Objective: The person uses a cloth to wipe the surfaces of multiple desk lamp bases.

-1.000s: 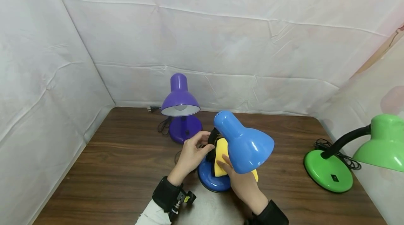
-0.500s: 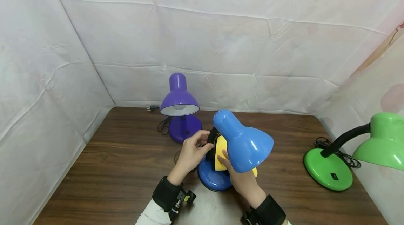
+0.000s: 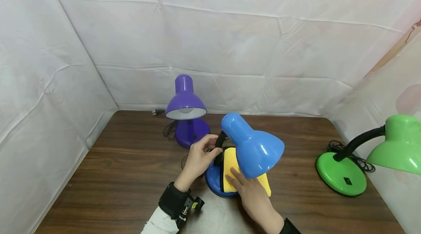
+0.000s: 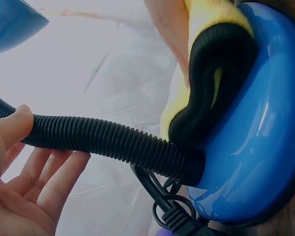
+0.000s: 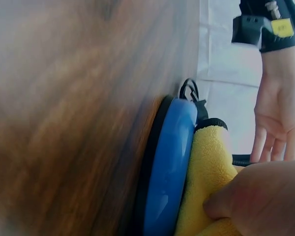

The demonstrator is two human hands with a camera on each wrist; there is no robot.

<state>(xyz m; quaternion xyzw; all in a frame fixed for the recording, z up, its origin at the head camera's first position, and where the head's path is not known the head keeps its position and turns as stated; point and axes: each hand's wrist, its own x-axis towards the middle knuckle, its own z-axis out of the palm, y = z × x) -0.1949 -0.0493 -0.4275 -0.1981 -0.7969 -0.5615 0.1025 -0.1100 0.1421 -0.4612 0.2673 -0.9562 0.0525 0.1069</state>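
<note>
A blue desk lamp (image 3: pixel 260 152) stands in the middle of the wooden table. My left hand (image 3: pixel 200 159) holds its black ribbed gooseneck (image 4: pixel 103 135) between thumb and fingers. Over the lamp's round blue base (image 4: pixel 265 123) lies a yellow cloth (image 3: pixel 231 157) with black edging, bunched into a fold at one side in the left wrist view. My right hand (image 3: pixel 256 199) rests on this cloth with extended fingers, pressing it against the base. The lampshade hides part of the cloth in the head view.
Behind the blue lamp is a purple desk lamp (image 3: pixel 185 104) with its coiled cord and plug (image 3: pixel 158 112). A green desk lamp (image 3: pixel 342 173) stands at the right edge of the table (image 3: pixel 108 183). White sheeting (image 3: pixel 210 40) closes off the back and sides.
The right hand and the yellow cloth have shifted toward the front of the lamp base, and the cloth lies more spread out. The left hand keeps its hold on the gooseneck.
</note>
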